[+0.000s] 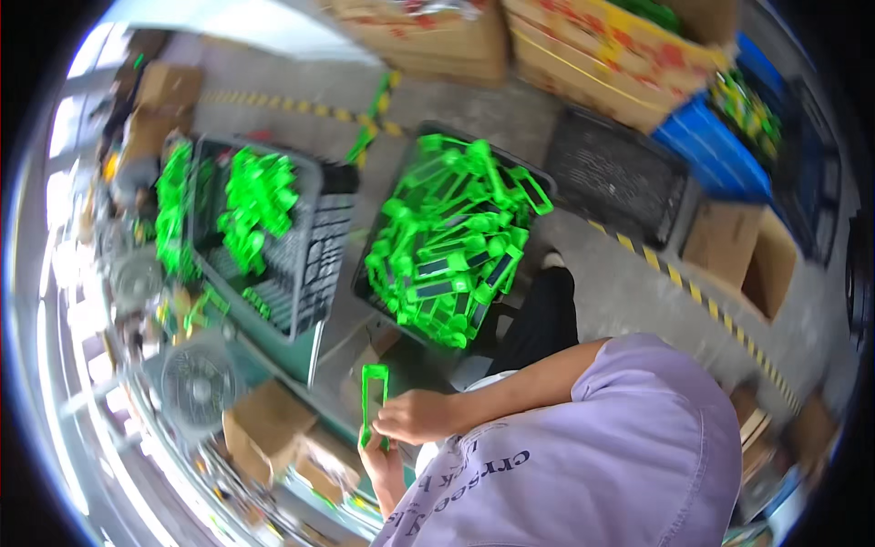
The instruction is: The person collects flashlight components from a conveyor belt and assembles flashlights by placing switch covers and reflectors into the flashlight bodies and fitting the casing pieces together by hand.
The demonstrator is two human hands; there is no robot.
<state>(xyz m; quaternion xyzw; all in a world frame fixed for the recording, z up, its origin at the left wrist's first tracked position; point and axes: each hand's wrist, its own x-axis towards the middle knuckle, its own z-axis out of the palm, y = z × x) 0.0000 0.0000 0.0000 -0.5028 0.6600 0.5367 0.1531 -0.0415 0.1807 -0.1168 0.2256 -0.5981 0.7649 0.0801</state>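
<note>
A bright green plastic frame [365, 398], long and roughly rectangular with an opening through it, stands upright in front of my body. Its lower end is held in the fingers of my left hand [380, 462]. My right hand [417, 417] is closed, with its fingertips against the frame's lower right side. Just beyond my hands, a dark crate [363, 290] is heaped with similar green plastic parts [456, 242], some with dark rectangular panels. My fingertips are partly hidden, so their exact grip is unclear.
At left, a grey basket [330, 246] holds more green parts [258, 196]. A fan [196, 378] and an open cardboard box [264, 428] stand at lower left. A black crate [620, 173], blue bin [715, 146] and open carton [743, 251] are at right, near striped floor tape [693, 287].
</note>
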